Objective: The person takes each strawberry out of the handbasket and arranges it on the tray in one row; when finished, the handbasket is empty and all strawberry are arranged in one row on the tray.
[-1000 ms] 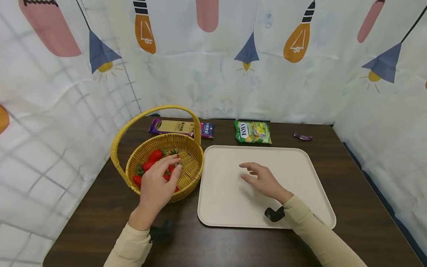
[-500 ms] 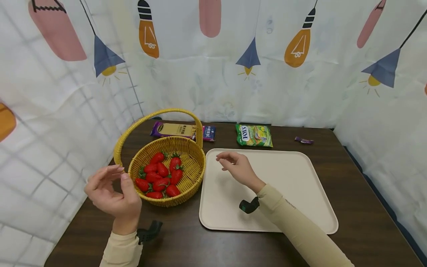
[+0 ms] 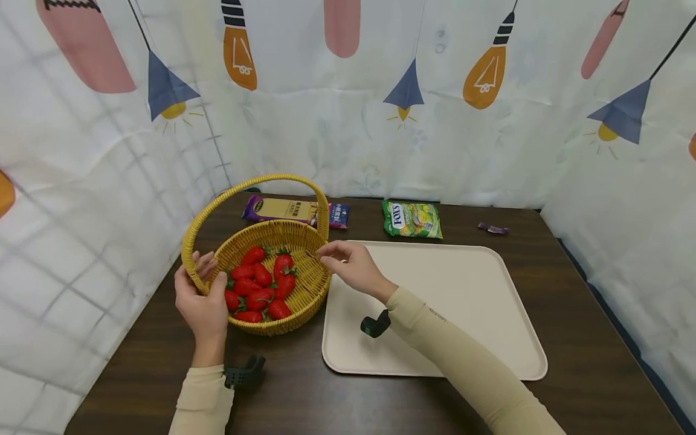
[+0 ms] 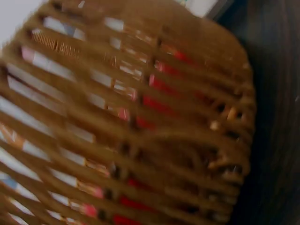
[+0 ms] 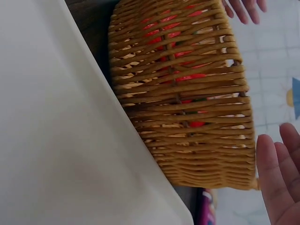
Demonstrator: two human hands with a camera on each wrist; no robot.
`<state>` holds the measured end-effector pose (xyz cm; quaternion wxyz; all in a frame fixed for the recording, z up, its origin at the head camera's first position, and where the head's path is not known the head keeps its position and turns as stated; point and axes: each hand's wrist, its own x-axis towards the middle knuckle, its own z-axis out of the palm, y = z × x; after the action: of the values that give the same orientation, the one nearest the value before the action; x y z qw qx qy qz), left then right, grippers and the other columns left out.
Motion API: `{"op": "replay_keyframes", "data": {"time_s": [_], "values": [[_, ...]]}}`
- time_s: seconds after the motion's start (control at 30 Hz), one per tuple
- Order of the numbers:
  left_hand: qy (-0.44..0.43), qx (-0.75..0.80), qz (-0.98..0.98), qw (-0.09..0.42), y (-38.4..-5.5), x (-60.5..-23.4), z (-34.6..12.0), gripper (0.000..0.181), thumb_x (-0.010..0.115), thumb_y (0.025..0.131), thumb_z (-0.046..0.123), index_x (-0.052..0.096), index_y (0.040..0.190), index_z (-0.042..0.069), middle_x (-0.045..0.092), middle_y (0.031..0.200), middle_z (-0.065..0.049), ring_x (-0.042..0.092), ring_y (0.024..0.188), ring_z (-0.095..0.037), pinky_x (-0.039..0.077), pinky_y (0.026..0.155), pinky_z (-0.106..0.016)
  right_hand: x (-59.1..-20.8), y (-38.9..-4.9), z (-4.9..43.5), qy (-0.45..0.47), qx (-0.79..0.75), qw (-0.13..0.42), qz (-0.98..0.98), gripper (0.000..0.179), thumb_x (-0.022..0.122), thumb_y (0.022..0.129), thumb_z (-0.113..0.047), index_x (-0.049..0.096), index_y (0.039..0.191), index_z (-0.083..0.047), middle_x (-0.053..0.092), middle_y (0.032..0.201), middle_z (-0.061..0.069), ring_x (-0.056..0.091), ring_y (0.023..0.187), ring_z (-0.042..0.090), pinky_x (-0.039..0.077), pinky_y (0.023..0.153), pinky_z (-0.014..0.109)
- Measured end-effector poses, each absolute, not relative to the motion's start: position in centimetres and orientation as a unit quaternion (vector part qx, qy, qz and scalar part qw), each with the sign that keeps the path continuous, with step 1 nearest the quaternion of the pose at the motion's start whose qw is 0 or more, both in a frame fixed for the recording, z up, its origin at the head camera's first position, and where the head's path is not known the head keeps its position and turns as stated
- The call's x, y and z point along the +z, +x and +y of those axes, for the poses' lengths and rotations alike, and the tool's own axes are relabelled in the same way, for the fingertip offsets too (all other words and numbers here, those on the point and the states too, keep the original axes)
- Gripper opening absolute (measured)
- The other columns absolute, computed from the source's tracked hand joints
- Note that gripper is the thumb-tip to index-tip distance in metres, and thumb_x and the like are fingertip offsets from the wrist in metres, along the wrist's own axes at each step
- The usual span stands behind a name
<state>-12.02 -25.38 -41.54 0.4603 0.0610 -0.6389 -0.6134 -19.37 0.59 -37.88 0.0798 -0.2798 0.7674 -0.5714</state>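
Note:
A yellow wicker basket (image 3: 310, 302) with a tall arched handle holds several red strawberries (image 3: 260, 298) in its left part. At its left rim, my left hand (image 3: 203, 308) has its fingers and thumb on either side of the handle's base, not visibly closed round it. The left wrist view is blurred and filled by the basket's woven wall (image 4: 187, 117). My right hand (image 3: 356, 269) is at the basket's right rim, over the tray's left edge, fingers relaxed and holding nothing. In the right wrist view, its fingers (image 5: 276, 173) lie beside the rim; contact is unclear.
A cream tray (image 3: 462, 314) lies right of the basket on the dark wooden table (image 3: 304, 399). Behind are a purple-and-gold packet (image 3: 283, 208), a green Fox's candy bag (image 3: 412, 219) and a small purple wrapped sweet (image 3: 493, 228). Patterned curtains (image 3: 348, 139) stand around the table.
My left hand has moved from above the strawberries out to the left, then in to the basket's left rim. My right hand has travelled left across the tray to the right rim.

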Motion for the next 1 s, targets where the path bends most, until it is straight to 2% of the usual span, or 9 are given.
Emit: {"op": "replay_keyframes", "data": {"time_s": [0.1, 0.2, 0.37, 0.43, 0.5, 0.6, 0.7, 0.8, 1.0], "values": [[0.084, -0.622, -0.638, 0.446, -13.1, -42.7, -26.6, 0.026, 0.063, 0.086, -0.01, 0.064, 0.113, -0.006, 0.071, 0.103, -0.014, 0.067, 0.091, -0.017, 0.049, 0.083, -0.021, -39.1, -20.7, -0.3, -0.281, -0.567, 0.091, 0.769, 0.025, 0.058, 0.098, -0.014, 0.066, 0.118, 0.0, 0.068, 0.114, 0.013, 0.065, 0.09, 0.032, 0.055, 0.078, 0.04], [0.076, -0.638, -0.629, 0.438, -13.9, -43.1, -27.2, 0.015, 0.063, 0.088, -0.007, 0.064, 0.102, -0.014, 0.072, 0.088, -0.008, 0.068, 0.077, -0.016, 0.051, 0.075, -0.021, -39.8, -21.8, -1.1, -0.288, -0.568, 0.101, 0.765, 0.028, 0.06, 0.098, -0.018, 0.065, 0.12, -0.002, 0.068, 0.115, 0.007, 0.065, 0.094, 0.025, 0.054, 0.079, 0.033], [0.033, -0.653, -0.609, 0.449, -14.6, -43.0, -27.6, 0.013, 0.059, 0.089, -0.009, 0.063, 0.089, -0.021, 0.066, 0.063, -0.004, 0.057, 0.047, -0.014, 0.048, 0.051, -0.019, -39.8, -22.4, -2.4, -0.336, -0.541, 0.118, 0.761, 0.029, 0.062, 0.096, -0.021, 0.066, 0.12, -0.005, 0.068, 0.115, 0.003, 0.063, 0.1, 0.011, 0.051, 0.085, 0.027], [0.015, -0.656, -0.604, 0.452, -14.7, -43.1, -27.7, 0.014, 0.057, 0.089, -0.011, 0.062, 0.087, -0.023, 0.063, 0.059, -0.003, 0.052, 0.041, -0.012, 0.044, 0.045, -0.018, -39.8, -22.5, -3.1, -0.351, -0.527, 0.122, 0.764, 0.028, 0.063, 0.095, -0.02, 0.067, 0.119, -0.005, 0.068, 0.113, 0.003, 0.062, 0.099, 0.011, 0.05, 0.085, 0.027], [0.002, -0.654, -0.607, 0.452, -14.7, -43.3, -27.8, 0.014, 0.056, 0.09, -0.01, 0.062, 0.089, -0.023, 0.064, 0.06, -0.002, 0.051, 0.04, -0.012, 0.043, 0.044, -0.017, -39.8, -22.5, -4.0, -0.356, -0.518, 0.132, 0.766, 0.028, 0.064, 0.095, -0.02, 0.068, 0.119, -0.006, 0.069, 0.111, 0.002, 0.063, 0.097, 0.011, 0.051, 0.084, 0.026], [-0.005, -0.648, -0.61, 0.455, -14.5, -43.7, -27.9, 0.016, 0.054, 0.091, -0.01, 0.062, 0.095, -0.022, 0.065, 0.063, -0.004, 0.054, 0.044, -0.012, 0.046, 0.048, -0.019, -40.0, -22.5, -5.5, -0.365, -0.495, 0.158, 0.772, 0.031, 0.065, 0.094, -0.025, 0.068, 0.12, -0.007, 0.069, 0.109, -0.003, 0.062, 0.097, 0.007, 0.049, 0.085, 0.023], [-0.001, -0.638, -0.613, 0.466, -14.0, -44.1, -27.9, 0.017, 0.052, 0.092, -0.009, 0.063, 0.1, -0.02, 0.069, 0.071, -0.012, 0.064, 0.058, -0.014, 0.052, 0.064, -0.022, -40.5, -22.5, -6.9, -0.392, -0.443, 0.197, 0.782, 0.034, 0.065, 0.093, -0.032, 0.068, 0.12, -0.01, 0.069, 0.107, -0.008, 0.061, 0.096, 0.003, 0.048, 0.084, 0.019], [0.013, -0.621, -0.619, 0.481, -13.5, -43.9, -27.5, 0.018, 0.054, 0.093, -0.008, 0.064, 0.102, -0.018, 0.071, 0.082, -0.018, 0.069, 0.076, -0.015, 0.051, 0.077, -0.023, -40.9, -22.6, -7.8, -0.424, -0.387, 0.223, 0.788, 0.033, 0.066, 0.092, -0.032, 0.069, 0.118, -0.012, 0.068, 0.102, -0.011, 0.06, 0.092, 0.0, 0.047, 0.082, 0.017], [0.064, -0.592, -0.634, 0.493, -12.7, -42.8, -26.2, 0.018, 0.06, 0.092, -0.002, 0.066, 0.097, -0.018, 0.073, 0.092, -0.019, 0.066, 0.105, -0.028, 0.048, 0.091, -0.025, -41.2, -22.4, -8.0, -0.448, -0.328, 0.242, 0.795, 0.027, 0.069, 0.091, -0.027, 0.071, 0.114, -0.013, 0.068, 0.095, -0.01, 0.06, 0.086, 0.001, 0.047, 0.078, 0.017]]}}
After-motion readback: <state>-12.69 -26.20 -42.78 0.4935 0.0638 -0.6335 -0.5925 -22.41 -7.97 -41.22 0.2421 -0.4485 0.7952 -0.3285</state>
